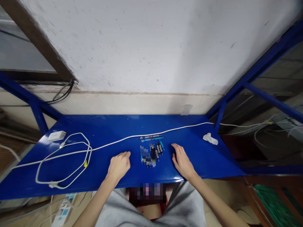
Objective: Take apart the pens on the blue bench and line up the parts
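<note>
We seem to be in a plain workshop or utility room: a blue steel bench [106,129] stands against a scuffed white wall [142,47], with pens [151,154], a white charger [56,136] and a long cable [113,143] lying on it, and a power strip [62,209] sits on the floor below.

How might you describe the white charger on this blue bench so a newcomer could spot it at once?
On the blue metal bench, go to the far left end. The small white charger lies by the back edge, a hard-edged block beside a looped white cable, unlike the crumpled white cloth at the right end.
</note>
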The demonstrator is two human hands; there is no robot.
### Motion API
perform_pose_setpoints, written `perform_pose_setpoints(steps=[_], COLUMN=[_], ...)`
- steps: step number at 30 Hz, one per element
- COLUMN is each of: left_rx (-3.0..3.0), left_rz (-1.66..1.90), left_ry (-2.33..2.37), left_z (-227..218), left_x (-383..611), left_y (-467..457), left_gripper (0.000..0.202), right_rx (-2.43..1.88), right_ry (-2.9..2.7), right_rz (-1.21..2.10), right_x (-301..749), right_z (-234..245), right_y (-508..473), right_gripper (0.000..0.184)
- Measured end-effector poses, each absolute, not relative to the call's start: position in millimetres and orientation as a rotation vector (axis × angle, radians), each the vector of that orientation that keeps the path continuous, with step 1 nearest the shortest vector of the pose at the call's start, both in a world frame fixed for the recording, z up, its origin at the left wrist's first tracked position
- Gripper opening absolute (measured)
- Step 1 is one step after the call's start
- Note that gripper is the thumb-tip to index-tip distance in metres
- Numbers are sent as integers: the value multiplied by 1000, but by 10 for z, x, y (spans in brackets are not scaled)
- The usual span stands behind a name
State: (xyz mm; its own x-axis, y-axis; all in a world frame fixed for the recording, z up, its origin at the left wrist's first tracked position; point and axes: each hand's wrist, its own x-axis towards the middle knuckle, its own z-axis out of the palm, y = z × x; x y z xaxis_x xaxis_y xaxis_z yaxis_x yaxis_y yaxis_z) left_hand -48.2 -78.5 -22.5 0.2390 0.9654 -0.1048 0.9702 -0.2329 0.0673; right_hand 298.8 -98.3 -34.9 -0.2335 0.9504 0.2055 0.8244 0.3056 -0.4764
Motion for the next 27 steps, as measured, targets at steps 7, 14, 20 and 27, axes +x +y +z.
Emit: perform_pose_setpoints(steps=[7,14,20,27], left_rx=[2384,2408,2393,2307], left_rz=[-66,-1,251,555], left_ry=[1869,1846,1791,1743], left_z=[-203,-236,-270,-201], left_x=[-468,-474,-534,-358], left_y=[-774,-783,-820,-747], left_gripper=[35,33,30,23], right_rx=[-1563,-1560,-1567,-1333], right_ry=[-2132,-2129,-2015,-2209], right_rz=[375,371,488,620], right_x=[2989,2966,3018,2796], right_z=[-346,-311,-285,-127], right_y=[-985,-991,-1052,-969], right_gripper=[46,45,48,79])
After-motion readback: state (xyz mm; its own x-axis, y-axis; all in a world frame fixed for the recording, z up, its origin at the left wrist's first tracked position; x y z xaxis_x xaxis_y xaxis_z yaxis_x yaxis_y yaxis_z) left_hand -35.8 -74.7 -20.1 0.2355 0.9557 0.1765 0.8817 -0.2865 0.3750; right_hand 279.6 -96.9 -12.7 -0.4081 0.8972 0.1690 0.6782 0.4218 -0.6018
